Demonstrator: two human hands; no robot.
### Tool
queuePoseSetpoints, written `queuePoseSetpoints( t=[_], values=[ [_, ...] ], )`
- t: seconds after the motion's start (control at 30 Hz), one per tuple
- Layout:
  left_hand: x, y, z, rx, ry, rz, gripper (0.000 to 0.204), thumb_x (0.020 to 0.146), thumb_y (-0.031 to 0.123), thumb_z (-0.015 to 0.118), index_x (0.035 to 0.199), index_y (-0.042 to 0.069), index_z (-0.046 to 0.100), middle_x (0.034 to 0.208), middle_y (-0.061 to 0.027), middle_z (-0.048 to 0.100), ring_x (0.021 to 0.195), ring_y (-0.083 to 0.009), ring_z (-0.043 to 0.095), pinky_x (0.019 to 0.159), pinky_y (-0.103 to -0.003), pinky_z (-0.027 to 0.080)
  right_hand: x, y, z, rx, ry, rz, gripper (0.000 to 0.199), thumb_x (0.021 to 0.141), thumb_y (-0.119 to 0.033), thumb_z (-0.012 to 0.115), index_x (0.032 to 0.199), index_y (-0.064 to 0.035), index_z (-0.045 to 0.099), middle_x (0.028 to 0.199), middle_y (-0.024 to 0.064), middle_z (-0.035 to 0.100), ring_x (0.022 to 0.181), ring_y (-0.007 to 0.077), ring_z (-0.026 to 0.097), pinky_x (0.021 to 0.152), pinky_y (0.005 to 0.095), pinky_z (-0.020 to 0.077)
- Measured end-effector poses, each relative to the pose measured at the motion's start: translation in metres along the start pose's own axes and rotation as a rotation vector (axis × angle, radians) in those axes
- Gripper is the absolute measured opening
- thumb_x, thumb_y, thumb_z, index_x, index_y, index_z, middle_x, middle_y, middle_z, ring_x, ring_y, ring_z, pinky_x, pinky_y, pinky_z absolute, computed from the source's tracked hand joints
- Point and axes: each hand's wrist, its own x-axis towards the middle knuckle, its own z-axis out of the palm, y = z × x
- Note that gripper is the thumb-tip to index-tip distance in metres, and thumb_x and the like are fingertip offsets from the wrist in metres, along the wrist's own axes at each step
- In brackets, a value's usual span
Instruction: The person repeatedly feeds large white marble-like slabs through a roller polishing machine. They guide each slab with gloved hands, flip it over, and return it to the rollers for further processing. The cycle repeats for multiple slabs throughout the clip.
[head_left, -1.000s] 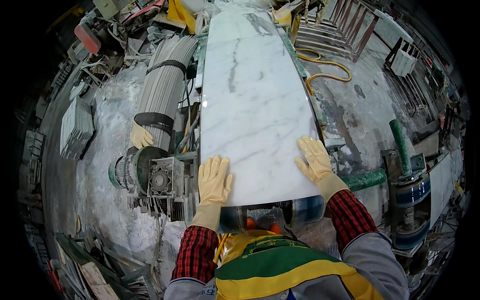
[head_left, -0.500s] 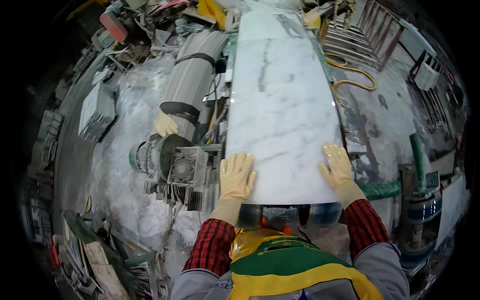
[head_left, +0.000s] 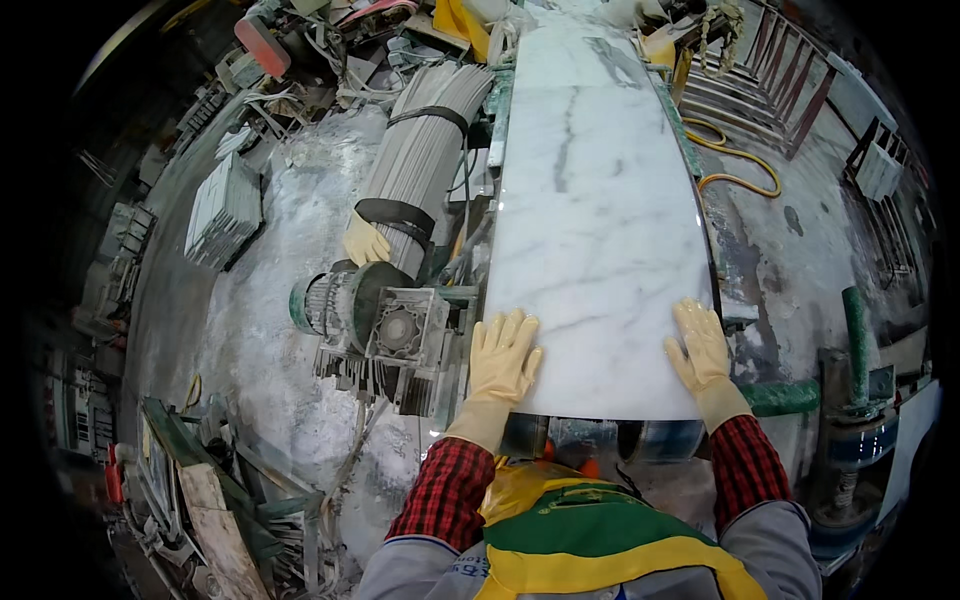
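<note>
A long white marble slab (head_left: 600,240) with grey veins lies lengthwise in front of me, its wet surface shining. My left hand (head_left: 503,362), in a cream rubber glove, rests flat on the slab's near left edge with fingers stretched forward. On the near right edge lies my right hand (head_left: 703,355), gloved alike, fingers extended and thumb turned inward. Neither hand grasps anything. Below the slab's near end show dark blue rollers (head_left: 668,440). The slab's far end runs out among the clutter at the top.
To the left stand a dusty motor with gearbox (head_left: 400,330) and a strapped bundle of grey strips (head_left: 425,140) with a spare glove (head_left: 365,240) on it. Stacked slabs (head_left: 225,212) sit farther left. At right are a yellow hose (head_left: 745,160), a green pipe (head_left: 785,398) and a rack (head_left: 765,85).
The whole scene has shifted rightward and slightly down in the picture as the view turned. Both hands keep their flat places on the slab's near edges.
</note>
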Motion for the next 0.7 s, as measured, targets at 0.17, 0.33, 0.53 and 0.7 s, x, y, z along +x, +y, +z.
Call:
queuePoseSetpoints(
  t=[0.17, 0.33, 0.53, 0.7],
  values=[
    [-0.003, 0.002, -0.001, -0.010, 0.015, 0.009, 0.058, 0.104, 0.041, 0.063, 0.157, 0.018, 0.056, 0.165, -0.0170, 0.054, 0.154, -0.0435, 0.045, 0.129, -0.062, 0.028, -0.005, 0.001, 0.002, 0.012, -0.003, 0.007, 0.065, 0.095, -0.030, 0.075, 0.154, -0.0060, 0.060, 0.161, 0.0218, 0.056, 0.153, 0.0415, 0.048, 0.131, 0.0557, 0.0303],
    [-0.006, 0.004, -0.006, -0.019, 0.009, 0.001, 0.059, 0.104, 0.040, 0.065, 0.158, 0.018, 0.056, 0.164, -0.0172, 0.054, 0.153, -0.0441, 0.046, 0.129, -0.061, 0.028, -0.009, 0.000, -0.001, 0.020, 0.008, -0.036, 0.067, 0.098, -0.029, 0.073, 0.159, -0.0079, 0.055, 0.163, 0.0217, 0.054, 0.153, 0.0416, 0.047, 0.131, 0.0564, 0.0298],
    [-0.011, 0.004, -0.004, -0.008, 0.022, -0.002, 0.059, 0.104, 0.040, 0.066, 0.158, 0.018, 0.056, 0.165, -0.0166, 0.054, 0.153, -0.0433, 0.047, 0.129, -0.061, 0.029, -0.013, 0.003, 0.003, 0.012, 0.031, -0.057, 0.067, 0.098, -0.029, 0.073, 0.160, -0.0092, 0.054, 0.164, 0.0211, 0.054, 0.153, 0.0414, 0.047, 0.132, 0.0563, 0.0293],
    [-0.013, 0.005, -0.007, -0.002, 0.005, 0.005, 0.058, 0.104, 0.039, 0.066, 0.157, 0.018, 0.056, 0.164, -0.0164, 0.054, 0.152, -0.0433, 0.047, 0.129, -0.061, 0.029, -0.014, -0.002, 0.001, 0.004, -0.030, 0.015, 0.065, 0.098, -0.029, 0.073, 0.158, -0.0089, 0.055, 0.163, 0.0208, 0.054, 0.153, 0.0408, 0.047, 0.132, 0.0569, 0.0291]
  ],
)
